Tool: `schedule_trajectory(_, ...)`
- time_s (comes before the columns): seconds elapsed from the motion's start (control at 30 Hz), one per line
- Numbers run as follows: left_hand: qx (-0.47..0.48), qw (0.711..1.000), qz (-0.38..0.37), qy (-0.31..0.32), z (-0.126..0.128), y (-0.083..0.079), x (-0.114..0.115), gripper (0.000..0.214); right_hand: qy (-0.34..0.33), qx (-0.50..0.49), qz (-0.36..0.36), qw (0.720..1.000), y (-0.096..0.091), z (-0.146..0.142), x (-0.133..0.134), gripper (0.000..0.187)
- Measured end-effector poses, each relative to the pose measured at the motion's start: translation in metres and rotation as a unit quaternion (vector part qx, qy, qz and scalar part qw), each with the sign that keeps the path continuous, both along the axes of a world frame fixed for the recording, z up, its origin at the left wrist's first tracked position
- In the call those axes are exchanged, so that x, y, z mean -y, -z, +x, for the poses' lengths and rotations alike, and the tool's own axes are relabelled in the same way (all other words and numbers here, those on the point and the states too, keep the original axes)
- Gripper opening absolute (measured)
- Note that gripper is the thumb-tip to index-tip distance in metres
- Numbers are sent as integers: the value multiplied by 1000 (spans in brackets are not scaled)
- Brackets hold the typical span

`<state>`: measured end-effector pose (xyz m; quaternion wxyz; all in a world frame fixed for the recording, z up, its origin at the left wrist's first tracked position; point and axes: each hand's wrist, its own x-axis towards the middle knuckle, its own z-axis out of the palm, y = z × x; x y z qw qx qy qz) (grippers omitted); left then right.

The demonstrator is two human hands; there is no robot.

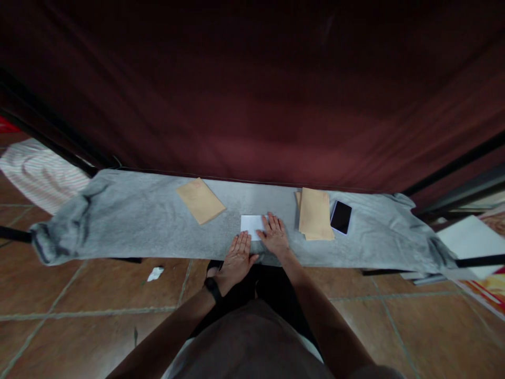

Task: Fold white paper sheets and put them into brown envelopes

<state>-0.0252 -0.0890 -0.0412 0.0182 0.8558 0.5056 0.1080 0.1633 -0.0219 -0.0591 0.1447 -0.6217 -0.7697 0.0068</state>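
Observation:
A small white sheet of paper [251, 223] lies on the grey cloth directly in front of me. My left hand [238, 258] rests flat at its lower left edge, fingers stretched out. Over its right side lies my right hand [275, 235], fingers spread, hiding that end of the sheet. To the left is a brown paper envelope [200, 201], turned at an angle; a second one seems to lie under it. On the right sits a stack of brown envelopes [315, 213], slightly fanned out.
A phone [341, 217] with a dark screen lies right of the envelope stack. The narrow table is covered by a grey cloth [138, 221], and a dark red curtain [252, 116] hangs along its far edge. A crumpled white scrap [155, 273] lies on the tiled floor.

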Motion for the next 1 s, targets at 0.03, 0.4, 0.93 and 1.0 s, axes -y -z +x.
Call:
schedule_trajectory(0.03,3,1000,2,-5,6,1,1,66,1,0,1,1000,-1,0,0,68)
schedule_trajectory(0.4,32,998,-16,-44,15,10,-34,62,-3,3,-3,1000,1,1,0,70)
schedule_trajectory(0.93,6,998,-13,60,2,-1,-64,55,-1,2,2,1000,0,0,2,62)
schedule_trajectory(1.0,4,998,-8,66,1,-1,-64,57,4,1,7,1000,2,0,5,60)
